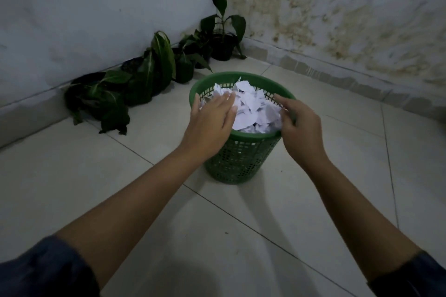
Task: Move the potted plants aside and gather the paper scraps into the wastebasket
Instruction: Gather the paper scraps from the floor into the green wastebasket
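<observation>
Pale glazed tiles make up the floor (241,236), which is seen bare and open on the near side and to the right of the basket, crossed only by grout lines. It is bounded at the far left by a grey-white wall (96,7) and at the far right by a stained wall (350,19) blotched with yellow-brown marks; the two are joined at a corner behind the plants. Along the foot of the left wall the potted plants (144,75) are lined up in a row reaching into the corner, their dark leaves drooped onto the tiles, well apart from the basket's left side. A green perforated plastic wastebasket (241,159) is stood upright on the floor near the middle, just in front of the row. It is filled to the rim with white paper scraps (251,108). The left hand (210,125) is held over the near-left rim with its fingers straight and spread, the tips laid on the scraps. The right hand (301,128) is placed at the right rim, its fingers loosely curled against the edge; whether anything is pinched there cannot be told.
</observation>
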A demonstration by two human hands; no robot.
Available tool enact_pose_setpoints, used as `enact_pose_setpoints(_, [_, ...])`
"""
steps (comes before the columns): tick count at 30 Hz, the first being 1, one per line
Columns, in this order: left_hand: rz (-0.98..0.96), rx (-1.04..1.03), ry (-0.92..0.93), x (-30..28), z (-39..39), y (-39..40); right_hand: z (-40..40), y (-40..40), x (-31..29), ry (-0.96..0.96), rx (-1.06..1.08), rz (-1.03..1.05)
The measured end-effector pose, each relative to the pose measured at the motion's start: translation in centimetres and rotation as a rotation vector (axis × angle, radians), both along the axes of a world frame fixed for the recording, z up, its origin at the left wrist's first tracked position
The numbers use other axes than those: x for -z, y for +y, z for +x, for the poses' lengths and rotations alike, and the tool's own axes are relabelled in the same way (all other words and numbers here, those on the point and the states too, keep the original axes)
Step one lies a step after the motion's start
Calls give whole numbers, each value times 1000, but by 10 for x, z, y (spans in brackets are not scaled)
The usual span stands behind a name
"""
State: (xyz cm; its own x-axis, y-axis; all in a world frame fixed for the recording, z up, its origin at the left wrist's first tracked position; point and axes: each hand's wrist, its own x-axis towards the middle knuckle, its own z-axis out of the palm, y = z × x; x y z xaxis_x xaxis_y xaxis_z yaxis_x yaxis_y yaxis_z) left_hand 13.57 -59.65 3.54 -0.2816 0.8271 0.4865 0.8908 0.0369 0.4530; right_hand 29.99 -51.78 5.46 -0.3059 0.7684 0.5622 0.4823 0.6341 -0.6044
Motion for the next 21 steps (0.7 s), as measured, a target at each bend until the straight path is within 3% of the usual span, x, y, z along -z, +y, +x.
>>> enact_pose_setpoints(3, [147,2,-13,25,7,-24,25,-3,37,203,131,87])
enact_pose_setpoints(5, [191,18,-86,50,14,-43,43,-6,75,234,276,13])
enact_pose_setpoints(7, [127,42,-177,83,25,-63,61,-4,115,74,322,-172])
enact_pose_setpoints(10, [-121,136,-298,140,34,-86,83,13,166,-423,193,-502])
enact_pose_setpoints(13, [-472,280,-138,186,33,-103,83,29,185,-725,48,-557])
enact_pose_setpoints(16, [-484,309,98,204,33,-111,71,45,192,-883,21,-506])
enact_pose_setpoints(21, [-405,292,30,208,34,-111,56,62,203,-942,38,-481])
